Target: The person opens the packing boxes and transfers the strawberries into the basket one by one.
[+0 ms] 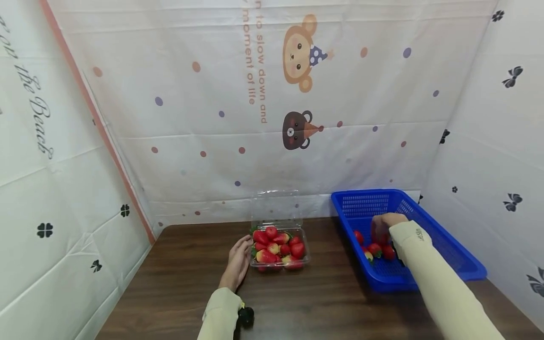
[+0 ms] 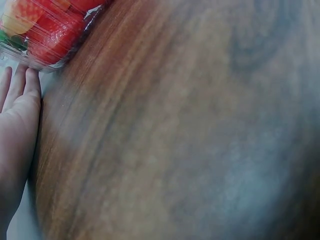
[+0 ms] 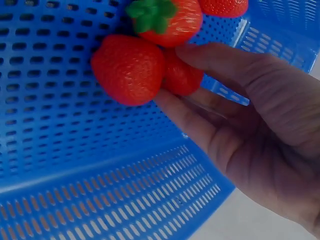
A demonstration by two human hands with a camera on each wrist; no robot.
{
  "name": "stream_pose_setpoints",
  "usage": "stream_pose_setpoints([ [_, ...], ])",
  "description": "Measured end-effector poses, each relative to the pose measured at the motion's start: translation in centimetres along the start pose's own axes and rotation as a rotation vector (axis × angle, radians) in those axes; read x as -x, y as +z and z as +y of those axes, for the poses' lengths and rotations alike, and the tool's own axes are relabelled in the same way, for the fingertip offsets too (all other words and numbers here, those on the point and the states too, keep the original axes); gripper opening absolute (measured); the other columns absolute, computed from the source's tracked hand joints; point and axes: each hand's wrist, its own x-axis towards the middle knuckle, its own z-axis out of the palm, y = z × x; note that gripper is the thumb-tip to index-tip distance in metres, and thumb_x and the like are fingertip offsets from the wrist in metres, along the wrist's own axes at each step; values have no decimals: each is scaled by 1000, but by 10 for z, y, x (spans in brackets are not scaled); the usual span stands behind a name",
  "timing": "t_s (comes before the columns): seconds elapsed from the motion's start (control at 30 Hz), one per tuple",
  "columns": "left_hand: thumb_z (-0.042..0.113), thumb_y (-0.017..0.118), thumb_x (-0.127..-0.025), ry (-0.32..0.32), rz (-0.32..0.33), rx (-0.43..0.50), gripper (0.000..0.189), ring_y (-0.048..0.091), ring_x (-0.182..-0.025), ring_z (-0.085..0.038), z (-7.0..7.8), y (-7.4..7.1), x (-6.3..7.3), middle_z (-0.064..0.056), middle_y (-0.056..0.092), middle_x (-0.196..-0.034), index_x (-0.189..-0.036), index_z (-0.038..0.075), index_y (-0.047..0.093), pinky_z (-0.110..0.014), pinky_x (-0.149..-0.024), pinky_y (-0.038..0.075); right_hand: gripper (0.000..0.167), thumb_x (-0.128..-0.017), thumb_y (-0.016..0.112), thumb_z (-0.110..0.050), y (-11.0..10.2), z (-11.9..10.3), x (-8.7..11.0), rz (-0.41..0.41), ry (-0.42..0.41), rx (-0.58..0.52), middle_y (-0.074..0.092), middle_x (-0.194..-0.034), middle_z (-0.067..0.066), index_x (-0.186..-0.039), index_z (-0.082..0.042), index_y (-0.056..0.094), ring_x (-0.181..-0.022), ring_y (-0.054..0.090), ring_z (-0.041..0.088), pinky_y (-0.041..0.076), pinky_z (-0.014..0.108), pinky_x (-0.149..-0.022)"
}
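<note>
A clear plastic clamshell box [image 1: 250, 265] full of red strawberries [image 1: 266, 256] stands on the table with its lid [image 1: 276, 208] raised at the back. My left hand [image 1: 238, 262] is at the box's left side, its fingers fairly straight and touching the wall. Inside the blue basket [image 1: 391, 284] to the right is my right hand [image 1: 384, 224]. In the right wrist view, its thumb and fingers pinch a strawberry [image 3: 181, 75], partly hidden behind another strawberry [image 3: 127, 70]. A strawberry with a green cap [image 3: 170, 22] lies just above them.
The dark wooden table [image 1: 297, 307] carries both containers, the basket near its right edge. Printed white cloth [image 1: 191, 179] hangs behind the table and on both sides. A small black object [image 1: 246, 316] is at the left cuff.
</note>
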Motion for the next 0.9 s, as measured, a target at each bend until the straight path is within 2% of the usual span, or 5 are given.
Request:
stream_pose_setpoints([
  [0.2, 10, 50, -103, -3, 1, 3, 54, 23, -155, -38, 1, -5, 0, -28, 27, -163, -151, -9, 34, -45, -130, 18, 10, -90, 69, -6, -23, -17, -10, 36, -80, 137, 66, -89, 8, -99, -7, 69, -76, 61, 18, 55, 27, -63],
  [0.4, 11, 52, -103, -12, 11, 3, 55, 22, -156, -38, 3, -8, 2, -28, 25, -164, -151, -8, 34, -46, -130, 17, 16, -94, 58, -5, -60, -80, -8, 388, -232, 299, 57, -75, 8, -79, -4, 58, -69, 52, 21, 52, 41, -63],
  [0.57, 13, 53, -104, -15, -8, 1, 56, 22, -156, -38, 4, -5, 2, -26, 23, -165, -152, -7, 34, -46, -130, 17, 17, -91, 59, -8, -65, -145, 0, 618, -319, 349, 70, -84, 14, -75, -7, 64, -76, 66, 31, 58, 52, -67],
  [0.7, 12, 52, -104, -16, -11, 11, 54, 23, -156, -37, 4, -2, 2, -25, 25, -164, -152, -7, 35, -44, -129, 20, 13, -92, 65, -16, -45, -191, 1, 585, -452, 419, 76, -100, 13, -99, -9, 73, -89, 72, 32, 61, 50, -71],
  [0.9, 13, 48, -106, -13, -11, 26, 51, 29, -152, -32, 2, 0, 3, -23, 28, -162, -152, -6, 35, -42, -129, 23, 50, -98, 68, -25, 5, -244, -5, 381, -695, 480, 60, -141, 16, -143, -8, 53, -123, 63, 32, 57, 45, -101],
])
